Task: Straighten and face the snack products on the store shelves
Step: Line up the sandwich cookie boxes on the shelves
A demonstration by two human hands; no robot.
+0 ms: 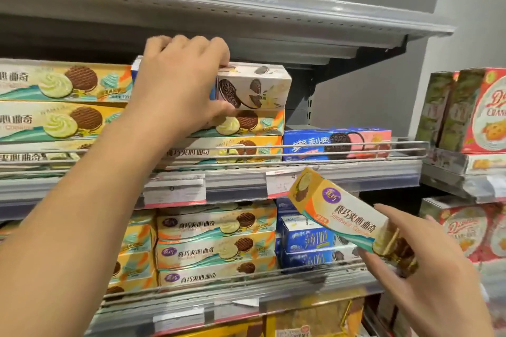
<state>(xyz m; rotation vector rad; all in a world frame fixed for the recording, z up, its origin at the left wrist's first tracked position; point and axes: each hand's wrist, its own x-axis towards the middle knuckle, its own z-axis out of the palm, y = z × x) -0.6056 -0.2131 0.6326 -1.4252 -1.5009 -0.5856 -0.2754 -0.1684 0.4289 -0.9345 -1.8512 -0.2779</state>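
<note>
My left hand (180, 82) grips a white sandwich-cookie box (254, 87) with dark cookies printed on it, fingers over its top and thumb under its front. That box lies on a stack of yellow cookie boxes (246, 131) on the middle shelf. Lower right, my right hand (427, 262) holds a loose yellow cookie box (339, 216) tilted in the air in front of the shelf below, fingers round its lower end.
More yellow cookie boxes (54, 107) are stacked at the left. A blue and pink box (336, 142) lies behind the wire rail (356, 145). Blue boxes (306, 243) and yellow boxes (216, 249) fill the lower shelf. Red cookie boxes (482, 112) stand on the right-hand unit.
</note>
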